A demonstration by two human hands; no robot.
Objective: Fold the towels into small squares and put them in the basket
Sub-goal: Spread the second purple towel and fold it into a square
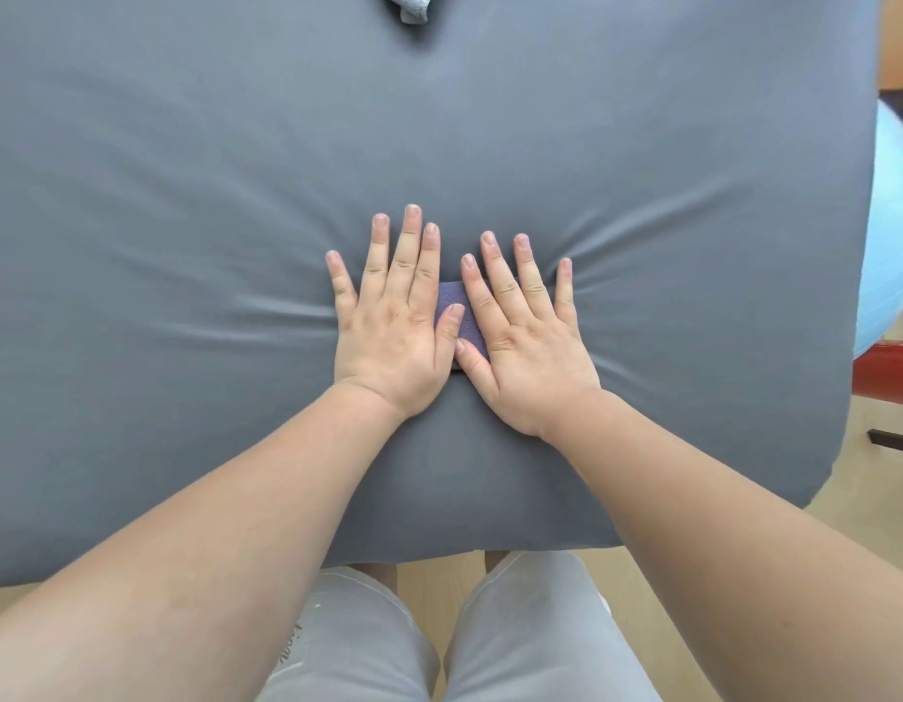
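A small folded purple-grey towel lies on the grey bed, mostly covered by my hands. My left hand presses flat on its left part, fingers straight and spread. My right hand presses flat on its right part, fingers straight too. Only a narrow strip of the towel shows between the two hands. The mattress dents under the pressure, with creases fanning out on both sides. A light grey crumpled towel sits at the far edge, cut off by the frame. No basket is in view.
The bed's right edge drops off beside a pale blue ball and a red object on the floor. The near edge runs just in front of my legs.
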